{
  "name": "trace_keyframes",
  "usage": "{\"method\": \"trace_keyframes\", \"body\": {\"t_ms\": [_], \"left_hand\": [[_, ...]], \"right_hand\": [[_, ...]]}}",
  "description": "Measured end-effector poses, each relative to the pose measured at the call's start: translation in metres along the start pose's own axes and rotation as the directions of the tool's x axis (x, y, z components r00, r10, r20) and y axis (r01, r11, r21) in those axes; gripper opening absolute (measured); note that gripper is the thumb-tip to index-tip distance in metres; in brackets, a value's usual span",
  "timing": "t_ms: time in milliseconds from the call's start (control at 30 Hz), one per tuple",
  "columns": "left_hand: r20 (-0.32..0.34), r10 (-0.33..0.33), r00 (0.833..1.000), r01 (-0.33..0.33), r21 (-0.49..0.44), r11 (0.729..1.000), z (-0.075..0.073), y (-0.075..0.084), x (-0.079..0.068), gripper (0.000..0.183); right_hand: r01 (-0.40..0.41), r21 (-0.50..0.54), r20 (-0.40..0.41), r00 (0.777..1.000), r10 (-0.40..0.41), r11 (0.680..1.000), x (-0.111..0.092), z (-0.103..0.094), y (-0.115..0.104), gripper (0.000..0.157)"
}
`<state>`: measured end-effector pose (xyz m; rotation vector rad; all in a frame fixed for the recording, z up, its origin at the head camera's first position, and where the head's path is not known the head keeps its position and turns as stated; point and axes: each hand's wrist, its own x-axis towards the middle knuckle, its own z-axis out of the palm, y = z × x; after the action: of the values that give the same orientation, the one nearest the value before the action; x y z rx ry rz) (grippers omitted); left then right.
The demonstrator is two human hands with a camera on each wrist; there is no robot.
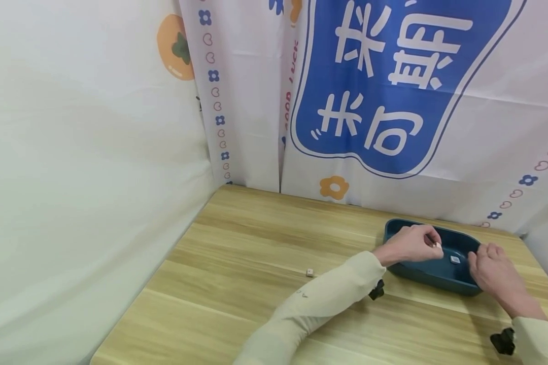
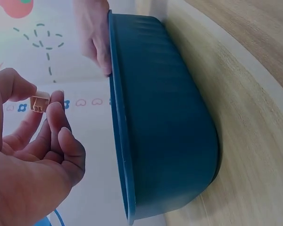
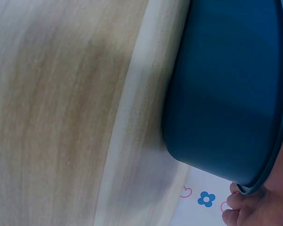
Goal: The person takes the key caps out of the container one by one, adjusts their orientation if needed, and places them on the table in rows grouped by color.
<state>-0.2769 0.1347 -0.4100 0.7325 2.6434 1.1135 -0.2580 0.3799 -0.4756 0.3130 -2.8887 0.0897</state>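
My left hand is over the dark blue tray. It pinches a small pale cube between thumb and fingertips; the left wrist view shows a hollow side with thin walls inside it. At the tray's right end, my right hand grips the rim, with its thumb on the inner side. A small white cube with a bluish-grey face lies on the tray's floor. Another small white cube sits on the wooden table, left of the tray and just beyond my left sleeve.
The wooden table meets a printed cloth behind the tray. Plain white cloth hangs along the left side. Black wrist-worn pieces show near both cuffs.
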Motion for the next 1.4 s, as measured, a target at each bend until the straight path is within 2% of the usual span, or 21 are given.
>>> {"method": "trace_keyframes", "body": {"t_ms": [200,500,633,1000,1267,1400], "left_hand": [[-0.002,-0.001,1.0,0.001,-0.024,1.0,-0.004,-0.001,-0.005,0.016],[0.049,0.046,0.998,-0.046,0.001,0.999,-0.011,-0.01,-0.014,0.013],[0.048,0.062,0.997,-0.061,-0.003,0.998,-0.014,-0.014,-0.019,0.012],[0.005,0.102,0.995,-0.101,-0.073,0.992,-0.018,-0.024,-0.029,0.012],[0.014,0.102,0.995,-0.099,-0.157,0.983,-0.023,-0.032,-0.044,0.01],[0.019,0.1,0.995,-0.095,-0.188,0.978,-0.026,-0.037,-0.05,0.009]], "right_hand": [[0.039,-0.018,-0.025,0.999,-0.039,0.999,-0.001,0.0,0.0,0.032],[0.011,0.019,0.005,1.0,-0.011,1.0,0.0,0.0,0.002,0.041],[0.007,0.022,0.02,1.0,-0.007,1.0,0.001,-0.001,0.003,0.042],[0.007,0.025,0.018,1.0,-0.007,1.0,0.0,0.0,0.001,0.043],[0.0,0.036,0.036,0.999,-0.001,0.999,0.0,0.002,0.005,0.051],[0.007,0.033,0.029,1.0,-0.008,0.999,0.001,0.001,0.005,0.049]]}}
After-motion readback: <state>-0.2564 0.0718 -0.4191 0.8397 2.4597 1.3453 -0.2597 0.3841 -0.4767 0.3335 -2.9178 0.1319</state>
